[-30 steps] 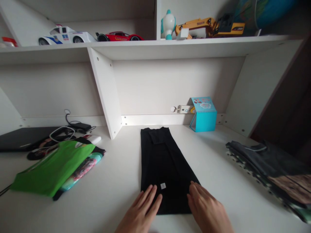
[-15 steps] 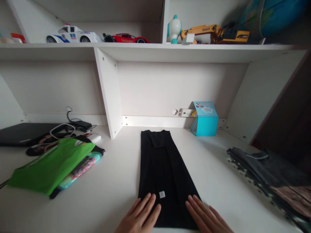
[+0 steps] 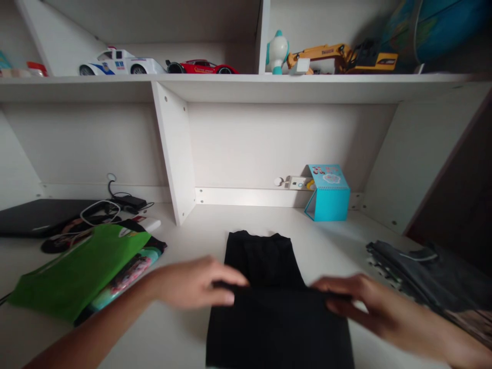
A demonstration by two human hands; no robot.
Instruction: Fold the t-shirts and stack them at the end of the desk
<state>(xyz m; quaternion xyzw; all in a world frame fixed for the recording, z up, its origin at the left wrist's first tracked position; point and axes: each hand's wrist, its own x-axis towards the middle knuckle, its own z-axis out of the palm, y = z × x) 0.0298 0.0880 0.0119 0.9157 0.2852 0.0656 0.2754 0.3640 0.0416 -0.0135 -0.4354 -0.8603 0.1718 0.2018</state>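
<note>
A black garment [image 3: 269, 307] lies folded lengthwise on the white desk [image 3: 184, 338], its near end lifted and carried toward the far end. My left hand [image 3: 196, 282] pinches the raised edge at its left corner. My right hand [image 3: 361, 302] pinches the same edge at its right corner. Both hands are blurred by motion and hover above the middle of the garment.
A green garment [image 3: 77, 271] on a printed one lies at the left, with a laptop [image 3: 38, 218] and cables behind. Dark folded clothes [image 3: 423, 277] sit at the right. A blue box [image 3: 328, 195] stands at the back. Toy cars [image 3: 119, 62] and an excavator [image 3: 342, 55] line the shelf.
Both hands were lying flat on the garment's near end. They have gripped that end and lifted it forward over the garment, so the strip now looks shorter.
</note>
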